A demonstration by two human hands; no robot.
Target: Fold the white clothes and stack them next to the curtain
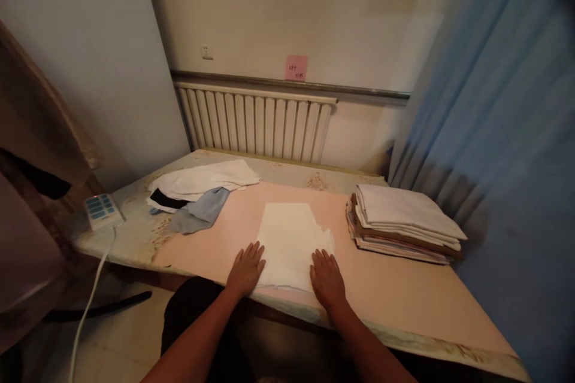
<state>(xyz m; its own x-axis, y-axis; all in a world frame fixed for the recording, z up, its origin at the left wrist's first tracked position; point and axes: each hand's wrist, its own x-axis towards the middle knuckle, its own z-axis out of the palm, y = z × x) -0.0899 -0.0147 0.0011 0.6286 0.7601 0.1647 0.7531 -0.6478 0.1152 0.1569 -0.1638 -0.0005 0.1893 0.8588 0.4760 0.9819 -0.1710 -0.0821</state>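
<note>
A white cloth garment [287, 245], partly folded, lies flat on a pink sheet [381, 293] in front of me. My left hand [246, 268] rests palm down on its left edge, fingers stretched out. On the opposite edge lies my right hand [327, 275], also flat with fingers extended. A small crumpled bit of the cloth sticks out beyond the right side, above my right hand. The garment's exact kind cannot be made out.
A loose heap of white, black and blue-grey clothes [204, 191] lies at the back left. To the right stands a stack of folded fabric [404, 221] beside a blue curtain [494, 149]. A power strip [103, 210] with a cord sits at the left edge; a radiator [256, 119] lines the wall.
</note>
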